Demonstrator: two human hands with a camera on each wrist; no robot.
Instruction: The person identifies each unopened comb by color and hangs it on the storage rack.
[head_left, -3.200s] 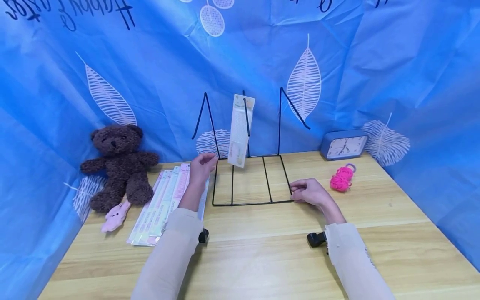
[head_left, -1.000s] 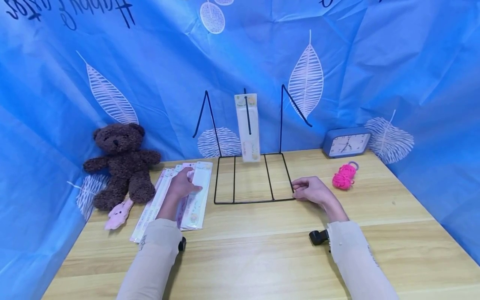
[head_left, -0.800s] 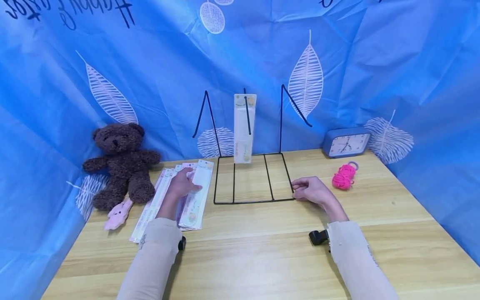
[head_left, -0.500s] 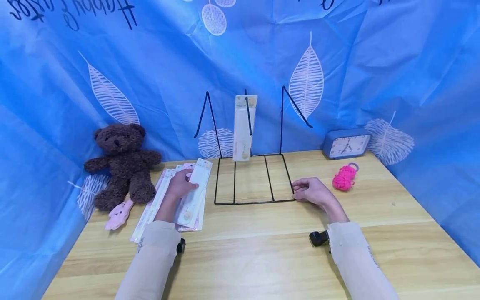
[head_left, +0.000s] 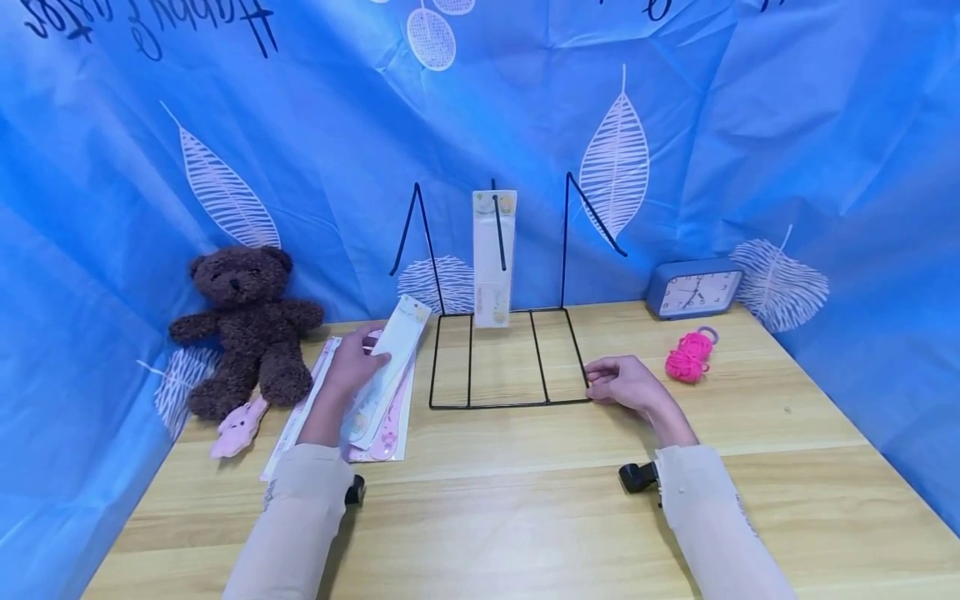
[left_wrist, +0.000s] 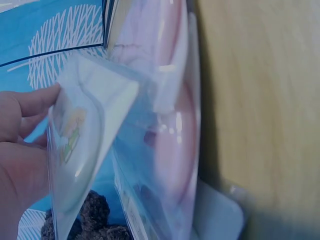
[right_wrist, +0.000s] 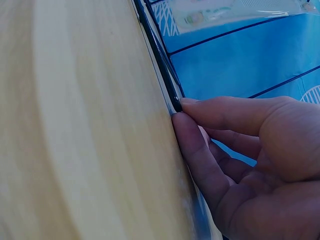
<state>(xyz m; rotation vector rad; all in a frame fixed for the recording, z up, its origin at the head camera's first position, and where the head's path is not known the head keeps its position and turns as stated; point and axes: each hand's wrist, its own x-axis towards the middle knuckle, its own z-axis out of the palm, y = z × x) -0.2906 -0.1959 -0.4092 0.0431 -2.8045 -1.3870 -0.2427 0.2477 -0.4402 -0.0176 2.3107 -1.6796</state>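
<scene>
My left hand [head_left: 351, 367] pinches a pale comb in a clear package [head_left: 393, 354], lifted at a slant over the pile. In the left wrist view, the thumb and fingers hold that packaged comb [left_wrist: 82, 135] by its edge. Just beneath it lie packaged pink combs [head_left: 390, 429]. A black wire rack [head_left: 487, 406] with tall hooks stands mid-table, and another packaged comb [head_left: 486, 292] hangs from its middle hook. My right hand [head_left: 622, 383] pinches the rack's near right corner; thumb and forefinger meet on the wire [right_wrist: 172, 95] in the right wrist view.
A brown teddy bear [head_left: 251, 333] sits left of the pile, with a small pink plush [head_left: 238, 429] by its foot. At the back right are a blue clock [head_left: 693, 289] and a bright pink yarn bundle [head_left: 688, 358]. A blue curtain [head_left: 525, 100] closes off the back.
My left hand has gone from beside the rack to the pile, taken a packaged comb and raised its far end. The hanging comb has swung. My right hand stays on the rack.
</scene>
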